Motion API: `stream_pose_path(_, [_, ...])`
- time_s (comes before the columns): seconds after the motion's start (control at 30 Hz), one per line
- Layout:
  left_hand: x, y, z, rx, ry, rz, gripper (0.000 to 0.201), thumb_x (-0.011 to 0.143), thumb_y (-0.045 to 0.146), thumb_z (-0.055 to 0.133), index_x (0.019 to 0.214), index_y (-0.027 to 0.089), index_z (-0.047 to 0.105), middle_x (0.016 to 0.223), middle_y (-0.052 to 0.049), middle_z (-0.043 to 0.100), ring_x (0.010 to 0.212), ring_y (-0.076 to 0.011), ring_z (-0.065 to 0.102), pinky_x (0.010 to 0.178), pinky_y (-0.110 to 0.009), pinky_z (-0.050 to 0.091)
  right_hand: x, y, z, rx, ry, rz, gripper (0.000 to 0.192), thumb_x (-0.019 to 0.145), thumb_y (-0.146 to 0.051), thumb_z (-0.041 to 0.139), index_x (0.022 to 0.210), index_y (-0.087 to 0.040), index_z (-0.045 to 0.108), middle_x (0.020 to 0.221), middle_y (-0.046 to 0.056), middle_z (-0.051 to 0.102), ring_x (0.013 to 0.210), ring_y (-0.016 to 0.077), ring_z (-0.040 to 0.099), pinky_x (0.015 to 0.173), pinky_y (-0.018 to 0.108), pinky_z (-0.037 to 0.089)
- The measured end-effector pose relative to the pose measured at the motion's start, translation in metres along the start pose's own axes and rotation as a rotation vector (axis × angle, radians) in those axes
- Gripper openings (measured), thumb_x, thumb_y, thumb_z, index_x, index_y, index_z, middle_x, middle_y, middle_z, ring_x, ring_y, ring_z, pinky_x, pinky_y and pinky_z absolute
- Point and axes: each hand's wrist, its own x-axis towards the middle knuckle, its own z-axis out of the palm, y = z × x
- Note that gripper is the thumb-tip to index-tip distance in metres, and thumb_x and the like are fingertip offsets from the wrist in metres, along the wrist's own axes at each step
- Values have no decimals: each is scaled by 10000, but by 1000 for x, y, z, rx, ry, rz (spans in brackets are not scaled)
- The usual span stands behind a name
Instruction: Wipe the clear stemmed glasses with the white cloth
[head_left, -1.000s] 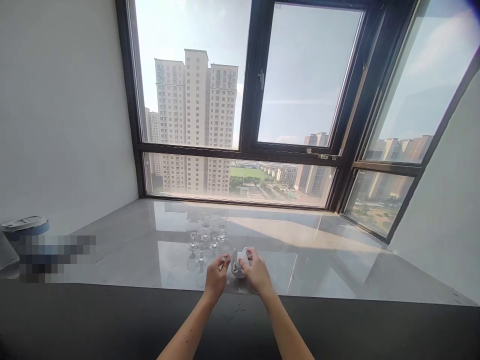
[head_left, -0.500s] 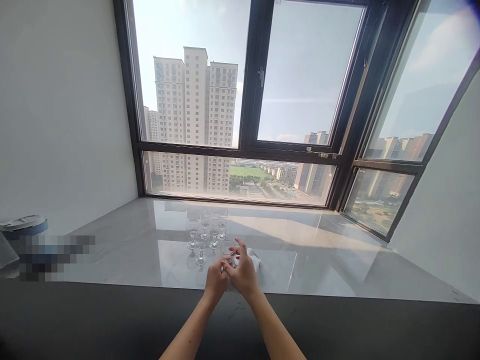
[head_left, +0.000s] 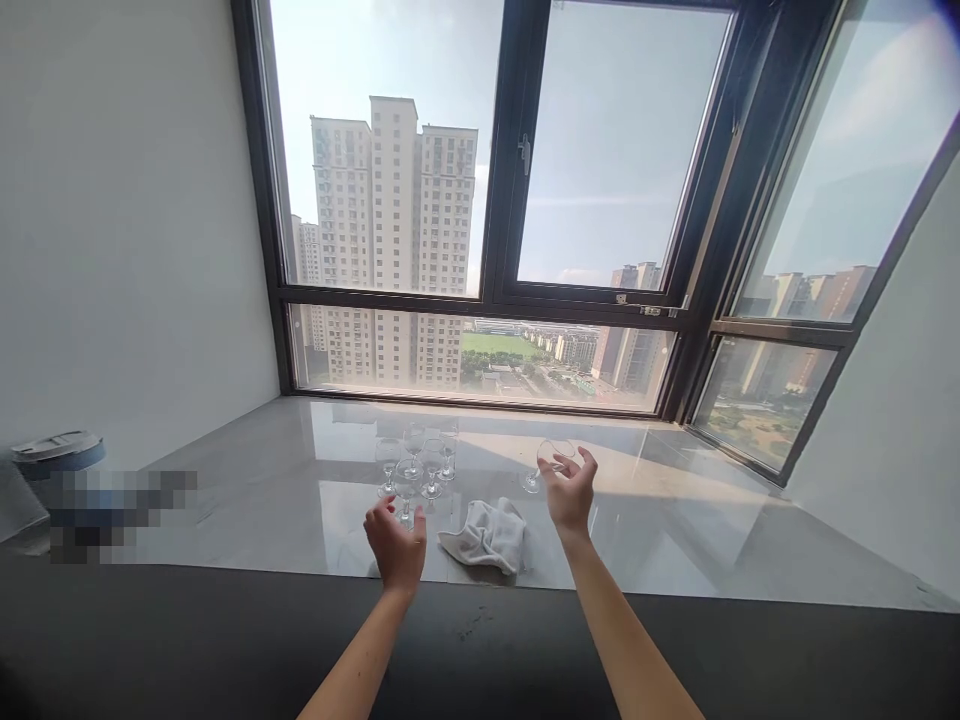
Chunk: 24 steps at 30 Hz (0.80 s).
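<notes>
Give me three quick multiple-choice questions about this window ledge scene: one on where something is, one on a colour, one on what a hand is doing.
1. Where does the cloth lie?
A. Between the two hands
B. On the window handle
C. On the blue container

2. What colour is the cloth?
A. Red
B. White
C. Black

3. What is the right hand doing?
A. Resting flat
B. Holding a stemmed glass
C. Gripping the cloth

Answers: 1 A, it lies crumpled on the ledge between them; 2 B, plainly white; 3 B, fingers curl round the tilted bowl.

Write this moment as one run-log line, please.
right hand: at lone glass, grip unclear | left hand: open, before glass cluster | cloth: crumpled on sill, between hands
</notes>
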Motion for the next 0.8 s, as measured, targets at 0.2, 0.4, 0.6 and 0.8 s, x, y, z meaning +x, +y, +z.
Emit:
stream_pose_path(0.2, [9,-15,18,63,-217,-124,621,799,380,555,1329,140,338,1211,-147,544,1130,-265,509,936,-376,410,30,58,-5,-338,-32,54,775,704,-516,617,1343,-235,279,1080,70,647,913,231,618,687,294,404])
stream_pose_path(0.4, [9,-15,20,107,-387,-201,519,837,364,499,1311,183,395,1202,-128,621,1113,-255,572,957,-369,371,41,85,-1,-429,-88,90,784,716,-509,590,1360,-218,253,1109,87,637,903,232,620,683,288,397])
stream_pose_path(0.6, [11,-14,15,38,-380,-283,426,861,332,470,1272,227,429,1128,-75,670,1037,-206,609,875,-312,392,45,97,5,-420,-102,105,786,713,-491,580,1360,-200,241,1170,114,614,967,253,603,747,316,411])
stream_pose_path(0.8, [8,-13,12,2,-403,-245,211,891,370,430,1022,257,552,1008,-50,685,929,-191,621,725,-272,388,37,89,8,-430,-10,26,816,675,-474,596,1353,-147,280,1247,187,514,1116,327,497,857,396,403])
